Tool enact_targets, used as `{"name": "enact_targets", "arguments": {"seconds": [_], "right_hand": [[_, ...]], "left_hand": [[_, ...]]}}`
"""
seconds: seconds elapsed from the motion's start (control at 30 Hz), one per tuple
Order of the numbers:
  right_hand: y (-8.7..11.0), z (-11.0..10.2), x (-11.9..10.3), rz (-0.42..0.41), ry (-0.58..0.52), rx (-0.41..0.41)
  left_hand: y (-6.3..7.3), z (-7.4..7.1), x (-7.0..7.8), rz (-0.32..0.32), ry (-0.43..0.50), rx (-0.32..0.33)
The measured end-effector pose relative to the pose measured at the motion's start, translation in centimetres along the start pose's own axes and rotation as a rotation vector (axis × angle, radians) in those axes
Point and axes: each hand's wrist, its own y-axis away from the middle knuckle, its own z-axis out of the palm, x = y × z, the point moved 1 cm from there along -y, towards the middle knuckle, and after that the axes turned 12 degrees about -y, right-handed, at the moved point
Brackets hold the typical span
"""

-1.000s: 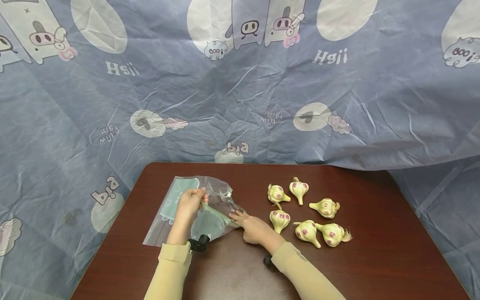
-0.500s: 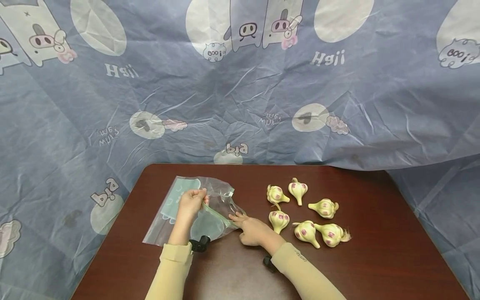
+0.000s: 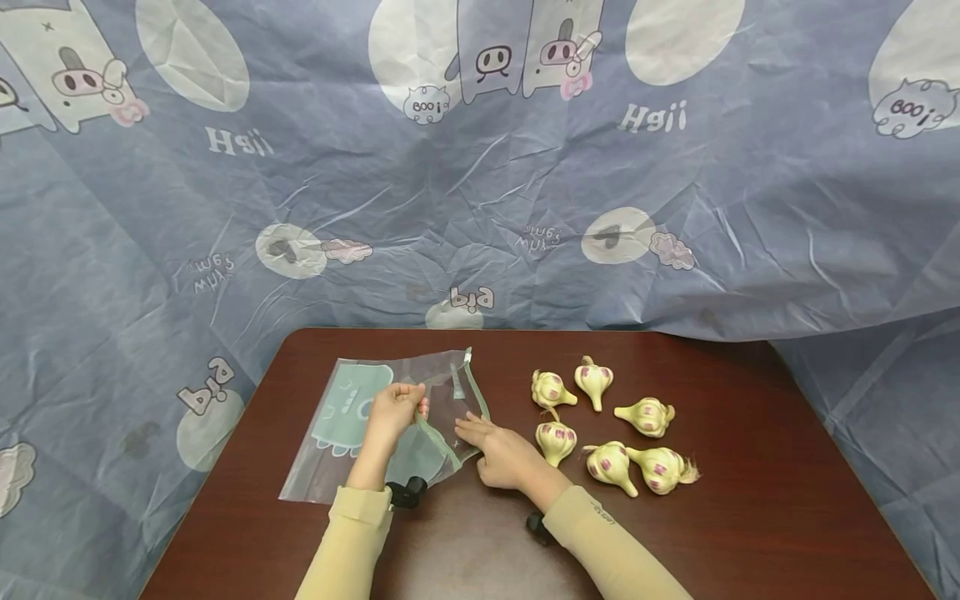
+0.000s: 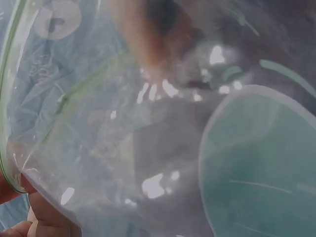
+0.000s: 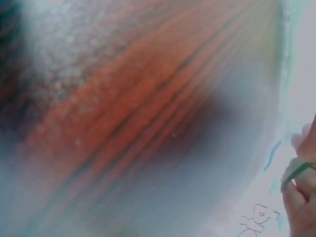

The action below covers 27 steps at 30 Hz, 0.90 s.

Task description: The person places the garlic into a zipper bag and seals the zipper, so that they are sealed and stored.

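Observation:
A clear zip bag with a teal printed shape lies on the table's left half, its green-edged mouth turned to the right. The upper edge of that mouth is pinched and lifted by my left hand. With fingers fairly straight, my right hand rests at the mouth, fingertips on the lower layer. In the left wrist view the raised green zip strip curves beside the left fingers. The right wrist view is mostly blurred; the left hand with the green strip shows at its right edge.
Several garlic bulbs lie right of the right hand, the nearest garlic bulb close to its knuckles and another garlic bulb farther right. The brown table ends at a patterned blue cloth behind.
The bag's far corner has spread out flatter toward the back, and its mouth is wider. My left hand has shifted slightly right with the edge; the right hand has barely moved.

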Motion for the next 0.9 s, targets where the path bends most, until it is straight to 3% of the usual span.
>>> {"name": "enact_targets", "arguments": {"seconds": [0.2, 0.4, 0.63, 0.9], "right_hand": [[-0.2, -0.5, -0.5, -0.091, 0.049, 0.039], [-0.2, -1.1, -1.0, -0.131, 0.1, 0.056], [0.1, -1.6, -1.1, -0.216, 0.186, 0.148], [0.6, -2.3, -1.2, -0.209, 0.186, 0.176]], "left_hand": [[-0.1, 0.3, -0.4, -0.002, 0.01, -0.011], [-0.1, 0.6, -0.5, 0.001, 0.025, -0.023], [-0.2, 0.8, -0.5, -0.006, 0.043, -0.026], [-0.1, 0.9, -0.6, 0.004, 0.056, -0.024]]}}
